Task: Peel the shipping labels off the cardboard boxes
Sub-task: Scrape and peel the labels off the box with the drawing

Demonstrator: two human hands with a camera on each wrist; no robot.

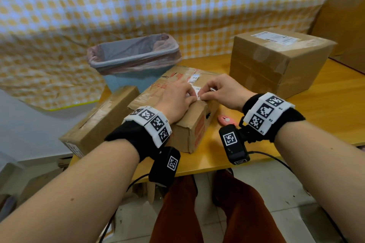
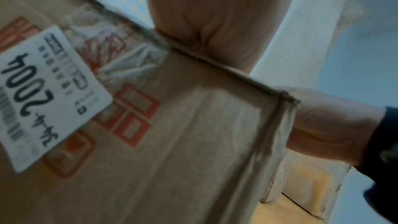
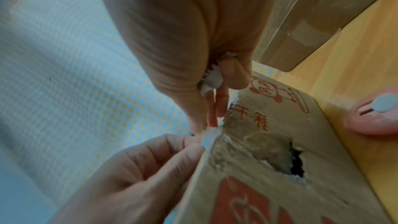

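A flat cardboard box (image 1: 177, 85) with red print lies in the middle of the table. A white shipping label (image 1: 198, 90) sits near its front edge, partly lifted. My left hand (image 1: 192, 98) rests on the box top and pinches the label's strip (image 3: 207, 135) at the edge. My right hand (image 1: 203, 95) pinches the same label from the right, and a crumpled white piece (image 3: 212, 77) is tucked in its fingers. Another white label (image 2: 49, 94) is stuck flat on the box's side. A small barcode sticker (image 1: 194, 78) lies farther back on the top.
A taller taped box (image 1: 276, 65) with a label (image 1: 276, 37) on top stands at the right. A long box (image 1: 98, 120) lies at the left. Behind is a blue bin (image 1: 134, 59) with a pink liner. A pink box cutter (image 1: 227, 119) lies beside the middle box.
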